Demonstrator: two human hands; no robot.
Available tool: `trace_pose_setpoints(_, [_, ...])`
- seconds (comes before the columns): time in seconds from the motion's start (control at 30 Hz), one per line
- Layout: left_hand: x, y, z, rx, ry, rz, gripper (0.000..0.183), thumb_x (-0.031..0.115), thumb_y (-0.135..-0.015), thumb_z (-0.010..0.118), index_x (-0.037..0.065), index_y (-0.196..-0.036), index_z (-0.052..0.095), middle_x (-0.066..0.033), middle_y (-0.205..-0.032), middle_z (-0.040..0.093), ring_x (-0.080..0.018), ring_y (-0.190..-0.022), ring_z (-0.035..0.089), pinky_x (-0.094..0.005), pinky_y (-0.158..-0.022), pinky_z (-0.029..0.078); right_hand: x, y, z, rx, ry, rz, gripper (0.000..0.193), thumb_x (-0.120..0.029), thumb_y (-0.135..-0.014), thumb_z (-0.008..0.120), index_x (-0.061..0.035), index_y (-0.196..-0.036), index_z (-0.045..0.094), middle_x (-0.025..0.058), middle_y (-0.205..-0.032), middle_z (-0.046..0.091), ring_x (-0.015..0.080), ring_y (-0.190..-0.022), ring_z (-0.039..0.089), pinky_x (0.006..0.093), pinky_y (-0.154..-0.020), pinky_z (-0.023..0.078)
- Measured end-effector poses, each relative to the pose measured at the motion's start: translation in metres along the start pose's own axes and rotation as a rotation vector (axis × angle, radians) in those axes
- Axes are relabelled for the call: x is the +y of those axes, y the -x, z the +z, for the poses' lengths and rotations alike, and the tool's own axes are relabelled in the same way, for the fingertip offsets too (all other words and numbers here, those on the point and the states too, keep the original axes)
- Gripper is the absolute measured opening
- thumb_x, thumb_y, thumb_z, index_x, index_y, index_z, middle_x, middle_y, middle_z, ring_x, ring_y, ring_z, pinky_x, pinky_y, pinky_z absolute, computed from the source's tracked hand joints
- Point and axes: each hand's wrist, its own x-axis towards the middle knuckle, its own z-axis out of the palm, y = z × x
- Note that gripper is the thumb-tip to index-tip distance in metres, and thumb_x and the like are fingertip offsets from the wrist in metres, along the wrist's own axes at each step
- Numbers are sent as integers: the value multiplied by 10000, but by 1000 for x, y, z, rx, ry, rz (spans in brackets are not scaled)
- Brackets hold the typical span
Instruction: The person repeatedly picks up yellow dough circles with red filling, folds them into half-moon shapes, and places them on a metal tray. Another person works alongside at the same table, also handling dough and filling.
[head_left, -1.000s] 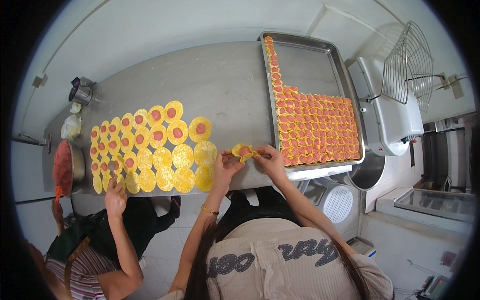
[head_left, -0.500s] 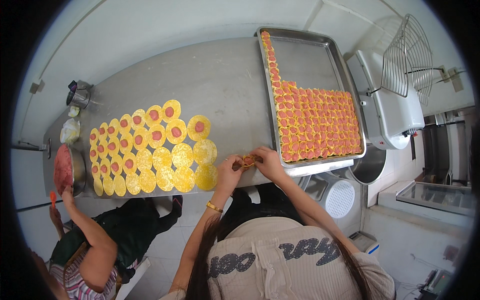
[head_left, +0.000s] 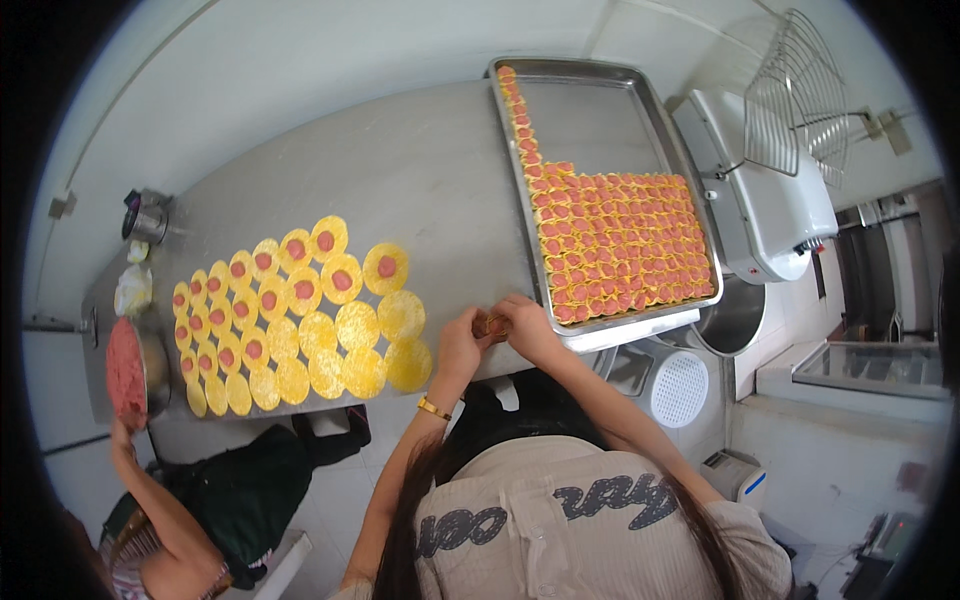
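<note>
- Over the steel table, beside the metal tray, the person's hands meet.
- The left hand and right hand pinch the dumpling between them.
- The dumpling seems light, soft, easily torn; its sides likely suit a gentle pinch.

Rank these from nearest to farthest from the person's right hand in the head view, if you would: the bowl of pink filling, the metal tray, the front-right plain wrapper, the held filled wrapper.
1. Filled wrapper: at the right hand's fingertips.
2. Metal tray: just to its right.
3. Plain wrapper: to the left, near the table's front edge.
4. Bowl of pink filling: far left.
</note>
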Motion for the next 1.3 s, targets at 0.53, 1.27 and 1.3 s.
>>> trace_pose_setpoints(0.53, [19, -2, -11, -77, -173, 33, 235, 126, -721, 750, 7, -865, 606, -153, -751, 657, -294, -698, 653, -359, -635, 499, 7, -1, -2, 29, 55, -63, 122, 2, -650, 655, -32, -750, 596, 159, -842, 589, 365, -815, 597, 441, -700, 488])
trace_pose_setpoints(1.27, [17, 5, 3, -4, -139, 84, 217, 89, -738, 720, 39, -904, 589, -120, -813, 682, -296, -766, 661, -384, -665, 505, 8, 4, 2, 112, 18, -72, 157, 39, -682, 613, -3, -830, 584, 166, -824, 560, 366, -800, 586, 429, -699, 477])
trace_pose_setpoints(1.3, [18, 4, 3, -3, -152, 76, 215, 88, -738, 720, 40, -902, 589, -120, -812, 682, -297, -766, 661, -385, -667, 506, 8, 3, 1, 96, 78, -44, 157, 35, -680, 618, -2, -829, 583, 164, -817, 563, 364, -796, 589, 430, -696, 478])
